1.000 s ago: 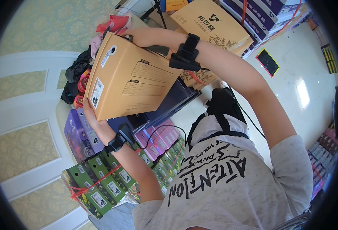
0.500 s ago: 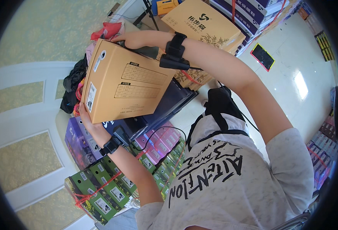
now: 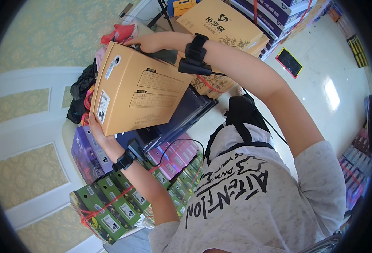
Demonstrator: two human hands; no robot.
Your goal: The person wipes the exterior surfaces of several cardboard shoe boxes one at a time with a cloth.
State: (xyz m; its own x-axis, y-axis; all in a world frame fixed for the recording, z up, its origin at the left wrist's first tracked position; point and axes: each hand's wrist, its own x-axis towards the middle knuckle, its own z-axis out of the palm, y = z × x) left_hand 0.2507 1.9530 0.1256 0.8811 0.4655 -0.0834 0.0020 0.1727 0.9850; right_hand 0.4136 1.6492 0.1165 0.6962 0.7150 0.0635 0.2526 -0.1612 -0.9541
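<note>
A large tan cardboard shoe box (image 3: 139, 92), with white labels on its end and printed tables on its broad face, is held tilted between my two hands. My left hand (image 3: 103, 137) is closed on its lower left corner, fingers along the labelled end. Over the top edge bends my right hand (image 3: 146, 43), gripping the far side; its fingertips are partly hidden behind the box. Dark blue boxes (image 3: 179, 114) lie directly under and beside the tan box. Both wrists wear black straps with small devices.
Green shoe boxes (image 3: 106, 206) tied with red string, purple boxes (image 3: 87, 156) and pink boxes (image 3: 177, 158) are stacked below. Another tan box (image 3: 219, 23) and white-and-purple boxes (image 3: 274, 21) stand at the back. A panelled wall (image 3: 25, 126) runs along the left; a black cable hangs near my left wrist.
Almost nothing differs. The tan box has tilted very slightly, with both hands keeping their grip on it.
</note>
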